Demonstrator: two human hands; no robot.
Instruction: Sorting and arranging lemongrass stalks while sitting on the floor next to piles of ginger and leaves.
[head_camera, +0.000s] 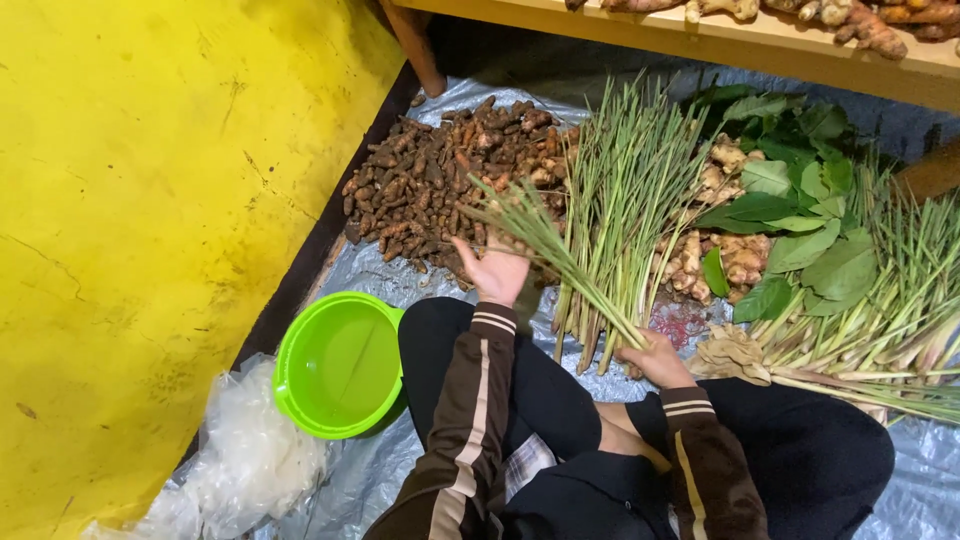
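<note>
A bundle of lemongrass stalks (545, 245) slants up to the left, gripped at its pale root ends by my right hand (655, 360). My left hand (493, 270) is open, palm up, under the leafy upper part of that bundle, close to the pile of brown turmeric roots (445, 180). Behind the held stalks lies a bigger heap of lemongrass (625, 200) on the silver sheet. My knees in black trousers sit just below both hands.
A green plastic bowl (335, 365) stands by my left knee. Ginger roots (715, 250) and green leaves (800, 220) lie in the middle, more lemongrass (880, 320) at right. A yellow wall (150, 220) runs along the left, a wooden shelf (760, 40) above, clear plastic bags (245, 460) below.
</note>
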